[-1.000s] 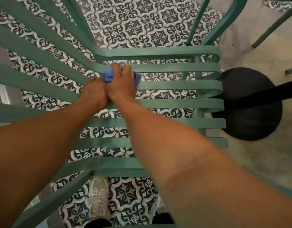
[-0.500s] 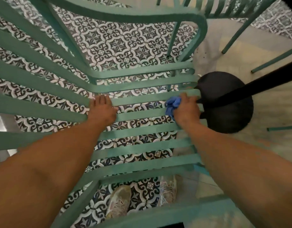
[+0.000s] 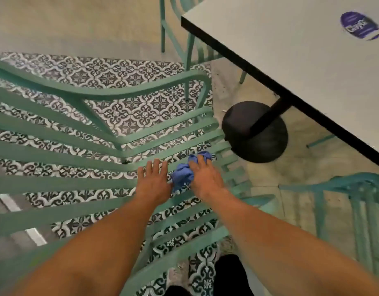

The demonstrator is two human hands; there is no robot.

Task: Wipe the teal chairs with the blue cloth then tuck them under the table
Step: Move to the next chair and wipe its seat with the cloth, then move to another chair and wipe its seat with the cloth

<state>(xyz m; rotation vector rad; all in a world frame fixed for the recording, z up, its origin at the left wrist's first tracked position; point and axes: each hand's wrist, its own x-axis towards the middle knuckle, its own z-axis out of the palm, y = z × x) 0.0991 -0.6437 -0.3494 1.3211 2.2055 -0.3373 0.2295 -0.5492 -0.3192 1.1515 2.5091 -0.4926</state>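
Note:
A teal slatted chair (image 3: 62, 184) fills the left and middle of the head view, seen from above. My right hand (image 3: 205, 178) presses a crumpled blue cloth (image 3: 182, 176) onto the seat slats near their right ends. My left hand (image 3: 154, 182) lies flat on a slat just left of the cloth, fingers apart, holding nothing. The white table (image 3: 301, 60) with a black edge stands at the upper right, apart from the chair.
The table's black round base (image 3: 254, 133) and post sit on the floor right of the seat. A second teal chair (image 3: 355, 210) is at the right edge, a third (image 3: 184, 39) behind the table. A purple sticker (image 3: 359, 24) lies on the tabletop. Patterned tiles show through the slats.
My right hand has slid the cloth back left along the slats, close to my left hand. The view has tilted up, bringing the tabletop and another chair into sight.

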